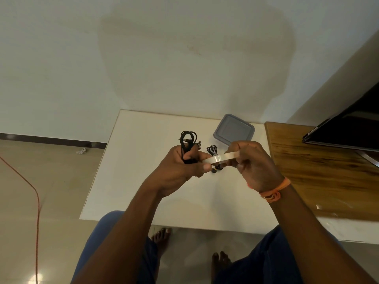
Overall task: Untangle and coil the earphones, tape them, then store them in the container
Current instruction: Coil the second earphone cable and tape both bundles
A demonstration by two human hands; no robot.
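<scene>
Two hands are working mid-frame: left hand [180, 167] is clutching a coiled black earphone cable [187, 144], right hand [254, 162] is gripping a clear tape roll [222, 157]. The grey lidded plastic container [233, 129] is sitting closed, upper right w/ the white table [143, 181]. Best: peel a short strip, keeping the coil pinched tight.

White table [143, 191], grey container [233, 129] — black earphones [212, 149] beside it

White table [143, 181] (stained wall [184, 48] behind)
</scene>
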